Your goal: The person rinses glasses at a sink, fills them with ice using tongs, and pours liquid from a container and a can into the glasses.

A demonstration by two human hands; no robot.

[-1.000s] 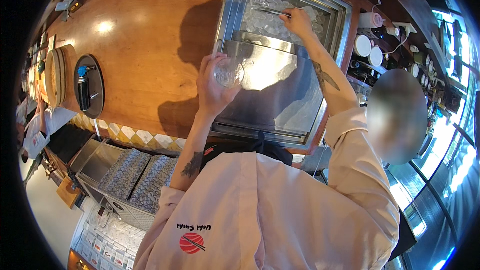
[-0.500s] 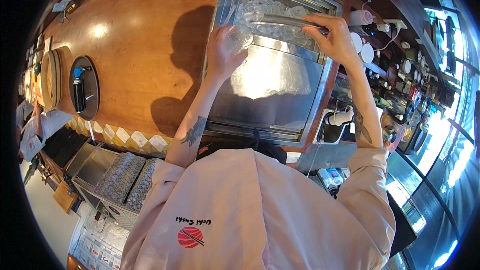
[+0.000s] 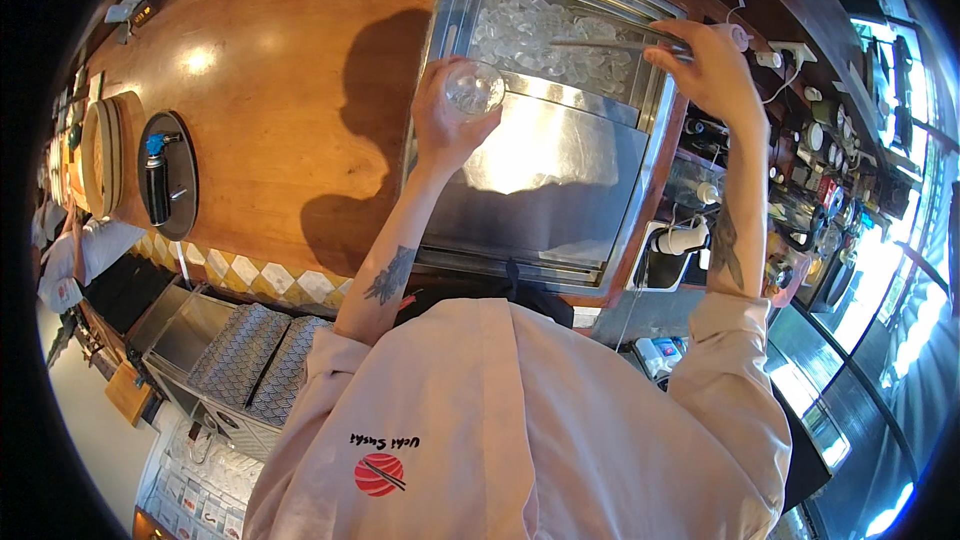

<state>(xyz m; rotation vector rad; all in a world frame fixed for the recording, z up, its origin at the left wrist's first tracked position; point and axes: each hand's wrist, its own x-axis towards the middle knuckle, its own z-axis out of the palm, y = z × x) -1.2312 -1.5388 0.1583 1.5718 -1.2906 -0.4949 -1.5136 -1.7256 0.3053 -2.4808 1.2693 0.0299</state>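
My left hand (image 3: 436, 130) is wrapped round a clear drinking glass (image 3: 474, 89) over the near left part of the ice well. The glass's round mouth faces up, and clear pieces, seemingly ice, show inside. Long metal tongs (image 3: 605, 44) are gripped at their right end by my right hand (image 3: 718, 78), above the well's right side. Their tips point left over the heap of ice cubes (image 3: 525, 30). I cannot tell whether the tips touch the ice or hold a cube.
A steel cover (image 3: 530, 150) fills the near part of the well's frame. Wooden counter (image 3: 270, 90) stretches left, with a blow torch (image 3: 157, 175) on a dark oval tray (image 3: 182, 185). Bottles and cups crowd the right side. Another person's arm (image 3: 75, 240) shows at far left.
My right hand has moved right with the tongs, taking their tips away from the glass and over the ice. The glass has tipped so its mouth shows more.
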